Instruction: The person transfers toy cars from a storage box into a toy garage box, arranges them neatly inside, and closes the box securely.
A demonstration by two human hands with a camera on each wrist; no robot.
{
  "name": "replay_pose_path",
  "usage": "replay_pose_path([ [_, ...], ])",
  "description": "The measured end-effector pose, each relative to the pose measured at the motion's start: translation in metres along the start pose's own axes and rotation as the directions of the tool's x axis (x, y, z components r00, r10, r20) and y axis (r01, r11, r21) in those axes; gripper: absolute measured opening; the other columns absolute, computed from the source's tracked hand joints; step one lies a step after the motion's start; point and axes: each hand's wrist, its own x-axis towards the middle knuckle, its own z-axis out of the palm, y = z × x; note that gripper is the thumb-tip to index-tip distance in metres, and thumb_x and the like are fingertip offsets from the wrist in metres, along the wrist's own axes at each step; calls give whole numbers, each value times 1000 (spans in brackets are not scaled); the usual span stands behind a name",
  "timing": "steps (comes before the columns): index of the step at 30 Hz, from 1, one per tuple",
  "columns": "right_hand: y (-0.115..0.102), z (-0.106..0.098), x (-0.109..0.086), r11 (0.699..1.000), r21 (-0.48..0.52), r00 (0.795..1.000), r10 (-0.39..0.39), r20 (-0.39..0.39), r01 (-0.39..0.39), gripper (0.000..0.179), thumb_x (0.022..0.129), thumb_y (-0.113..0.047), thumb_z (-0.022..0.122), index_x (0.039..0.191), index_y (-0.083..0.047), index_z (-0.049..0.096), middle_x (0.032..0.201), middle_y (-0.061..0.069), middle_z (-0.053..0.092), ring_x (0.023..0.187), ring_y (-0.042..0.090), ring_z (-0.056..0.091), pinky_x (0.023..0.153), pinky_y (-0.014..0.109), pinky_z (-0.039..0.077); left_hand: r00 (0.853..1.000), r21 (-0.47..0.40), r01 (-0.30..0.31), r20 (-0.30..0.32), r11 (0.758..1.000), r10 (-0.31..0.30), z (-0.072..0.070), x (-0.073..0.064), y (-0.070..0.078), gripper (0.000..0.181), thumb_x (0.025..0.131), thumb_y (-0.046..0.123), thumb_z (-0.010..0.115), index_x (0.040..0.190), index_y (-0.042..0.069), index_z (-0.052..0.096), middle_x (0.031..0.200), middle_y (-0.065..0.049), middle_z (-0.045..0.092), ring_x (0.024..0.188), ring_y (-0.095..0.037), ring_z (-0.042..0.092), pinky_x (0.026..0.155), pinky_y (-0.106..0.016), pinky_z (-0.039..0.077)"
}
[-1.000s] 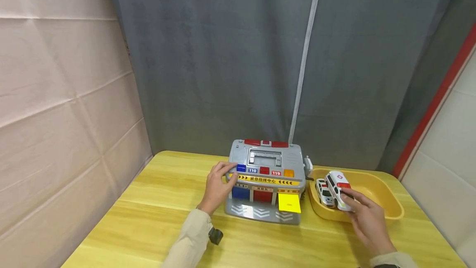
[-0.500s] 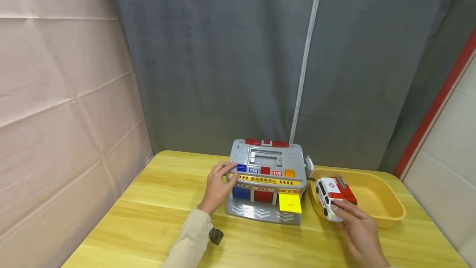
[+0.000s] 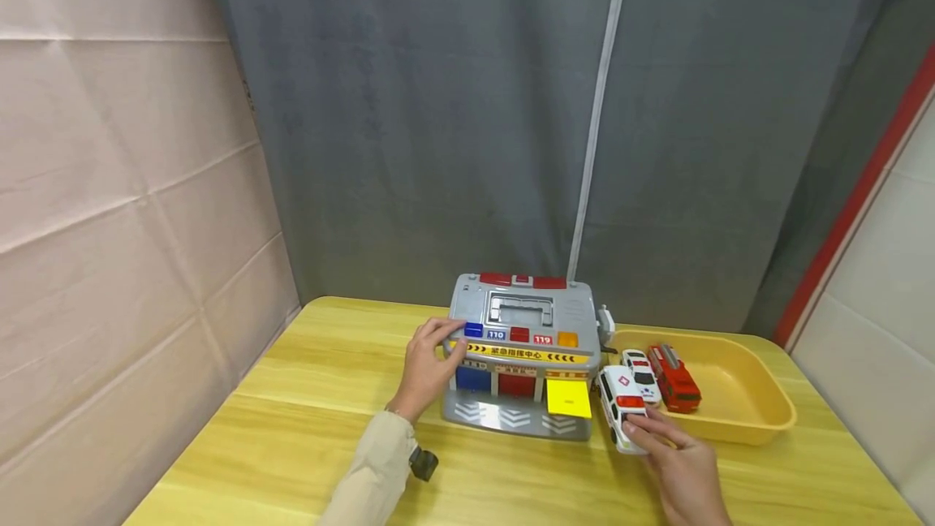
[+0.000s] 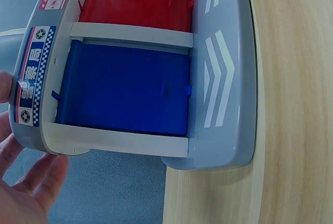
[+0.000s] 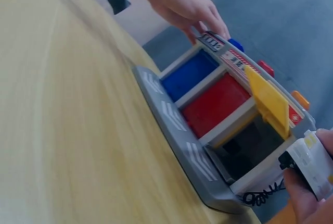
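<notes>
A grey toy garage (image 3: 577,307) stands on the table, its yellow door (image 3: 568,398) swung up over a dark bay. The blue door (image 4: 127,88) and red door (image 4: 138,2) are down. My left hand (image 3: 426,368) holds the garage's left front corner, index finger by the blue button and thumb on the front edge. In my right hand (image 3: 684,465) is a white toy ambulance (image 3: 618,396) with a red light bar, pinched at its near end. It is in front of the tray's left end, right of the garage; the right wrist view shows it (image 5: 312,164) only in part.
The yellow tray (image 3: 777,420) at the right holds a white toy police car (image 3: 641,377) and a red toy fire truck (image 3: 674,381). A small handset (image 3: 605,323) hangs on the garage's right side, with a black coiled cord (image 5: 257,197). A grey curtain (image 3: 438,144) hangs behind.
My right hand has carried the ambulance left and towards me, out over the tray's rim. The police car and fire truck now show uncovered. My left hand has stayed put.
</notes>
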Motion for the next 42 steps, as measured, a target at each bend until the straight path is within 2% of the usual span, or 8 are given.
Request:
replay_pose_path([
  [8,3,1,-5,999,-46,1000,7,12,-6,21,81,-4,80,86,-24,82,97,-37,57,93,-15,56,84,16,56,1000,-2,-21,-10,1000,21,1,1,-2,31,91,22,70,122,16,73,120,-2,68,115,-23,59,101,-47,46],
  [12,6,3,-6,997,-58,999,45,3,-44,17,79,-6,82,88,-21,82,96,-37,58,107,-4,59,85,18,57,1000,-2,-25,-10,1000,25,1,0,-1,31,92,23,70,122,16,73,120,-2,68,115,-23,59,100,-47,47],
  [16,9,9,-8,992,-104,997,74,-13,-75,17,78,-12,85,94,-15,82,131,-10,60,133,21,46,83,17,57,1000,-6,-10,-2,1000,10,0,1,-1,31,92,23,69,122,16,73,120,-2,68,117,-24,59,101,-47,47],
  [19,13,13,-9,983,-170,997,72,-21,-74,24,77,-16,86,99,-9,81,152,16,46,121,14,54,79,15,56,1000,-8,5,2,1000,-5,0,1,-1,31,92,23,69,123,16,72,121,-2,67,118,-24,58,103,-47,46],
  [24,19,22,-10,963,-261,998,61,-10,-61,33,77,-19,87,103,-1,78,154,24,43,111,13,59,76,16,56,1000,-14,8,0,1000,-8,0,1,-2,31,92,24,70,122,16,73,121,-2,68,118,-24,59,104,-47,46],
  [27,22,28,-12,971,-235,998,54,16,-49,31,79,-13,85,104,3,76,153,27,43,126,29,53,78,18,57,1000,-10,-1,-1,1000,1,0,2,-2,31,92,23,70,122,16,73,120,-2,68,118,-24,59,103,-47,46],
  [32,27,40,-13,989,-135,997,66,47,-59,24,81,-3,80,102,6,76,147,28,47,127,32,50,80,21,58,1000,-14,3,1,1000,-3,0,1,-2,31,92,24,70,122,17,73,120,-2,68,117,-24,59,103,-48,45],
  [42,28,57,-7,999,-27,996,43,75,-41,22,86,-3,74,106,5,74,141,20,45,95,3,61,81,21,58,999,-1,-48,-25,999,48,0,2,-2,30,90,21,71,120,15,74,117,-3,70,114,-24,61,99,-46,47],
])
